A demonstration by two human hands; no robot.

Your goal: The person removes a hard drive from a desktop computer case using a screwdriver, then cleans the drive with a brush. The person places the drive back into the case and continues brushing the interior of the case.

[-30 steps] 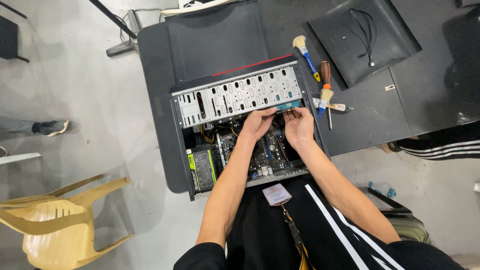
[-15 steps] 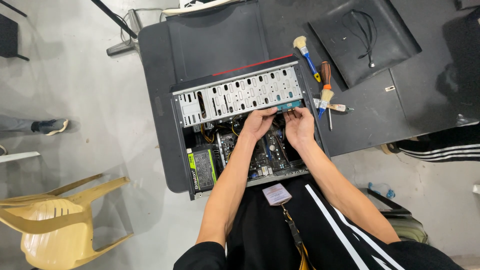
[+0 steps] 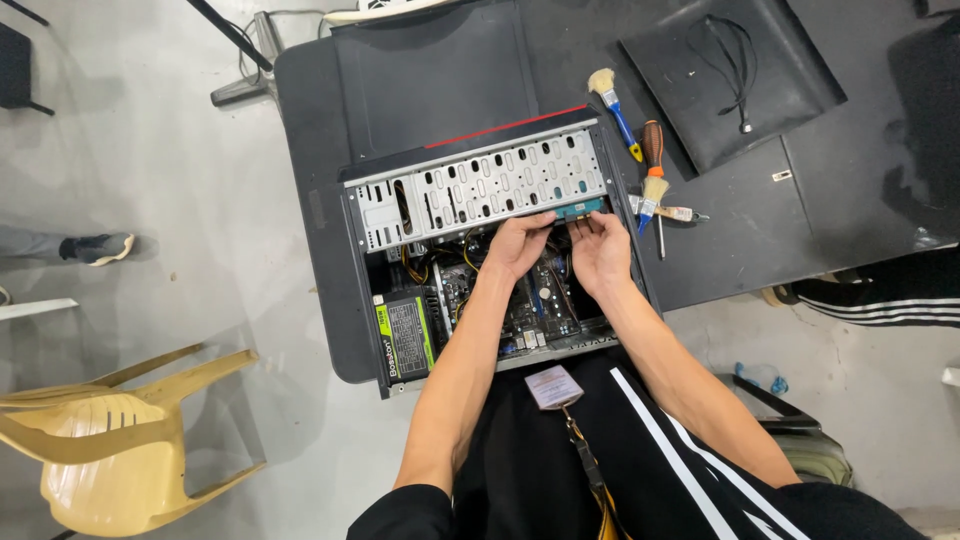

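Both hands were inside the open computer case, which lay on its side on the dark table. The left hand reached to the far end of the case's interior, its fingers curled narrowly around the near edge of a teal circuit card that sat just under the perforated metal drive cage. The right hand lay just beside it, fingertips pinching the same card from the other side; how firm either grip was could not be told. Below the hands, nearer the person, the motherboard showed between the forearms, with yellow and black cables to its left. A power supply with a green label filled the case's near left corner. Just right of the case lay 2 small brushes with blue handles and a screwdriver with an orange-brown handle, close together. Farther right of the case rested a flat black panel with a thin cord on it. Left of the case, on the floor, stood a yellow plastic chair.
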